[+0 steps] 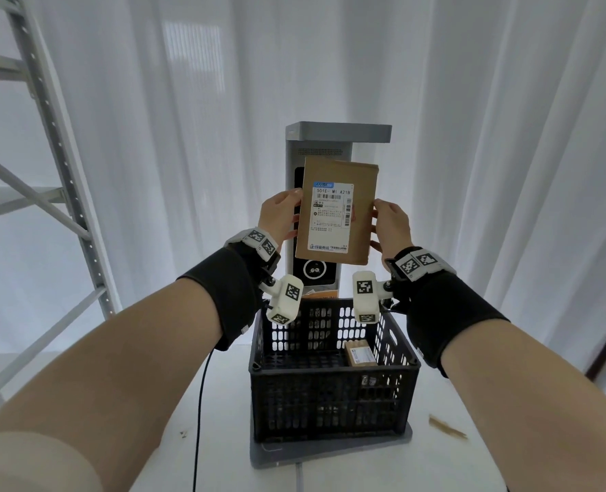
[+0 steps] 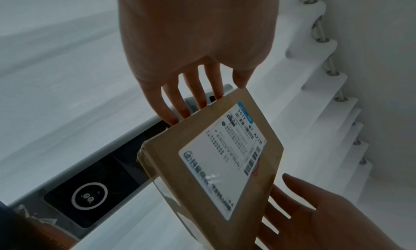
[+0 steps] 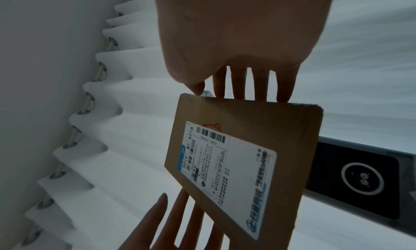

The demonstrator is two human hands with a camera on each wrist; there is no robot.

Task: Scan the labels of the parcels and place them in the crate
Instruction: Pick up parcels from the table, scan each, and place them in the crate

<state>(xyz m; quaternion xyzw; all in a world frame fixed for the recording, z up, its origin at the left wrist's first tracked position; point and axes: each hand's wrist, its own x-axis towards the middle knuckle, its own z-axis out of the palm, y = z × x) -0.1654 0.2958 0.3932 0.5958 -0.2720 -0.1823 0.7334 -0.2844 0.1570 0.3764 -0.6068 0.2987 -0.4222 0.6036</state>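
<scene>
**Parcel held up at the scanner, label facing the wrong way**

Head view shows my left hand [image 1: 281,215] and my right hand [image 1: 392,224] each grasping one long edge of the flat brown cardboard parcel [image 1: 337,211], thumbs on the front, fingers behind. I hold it upright, above the black perforated plastic crate [image 1: 333,399] and in front of the tall grey scanner tower [image 1: 312,150]. From the left wrist view, the fingers [image 2: 171,100] of that hand reach behind the parcel's edge.

The white shipping label [image 1: 331,216] faces me, away from the tower's dark panel [image 1: 314,271]. I judge that the scan is not done in this pose: if the reader sits in that panel or under the overhanging top, the barcode is turned from it and would not read. The grip is on the edges only, so turning the parcel could let it slip and drop unscanned into the crate, where a smaller brown labelled parcel [image 1: 360,353] already lies at the right. The crate stands on a grey base plate [image 1: 330,450] on the white table [image 1: 436,463].
</scene>
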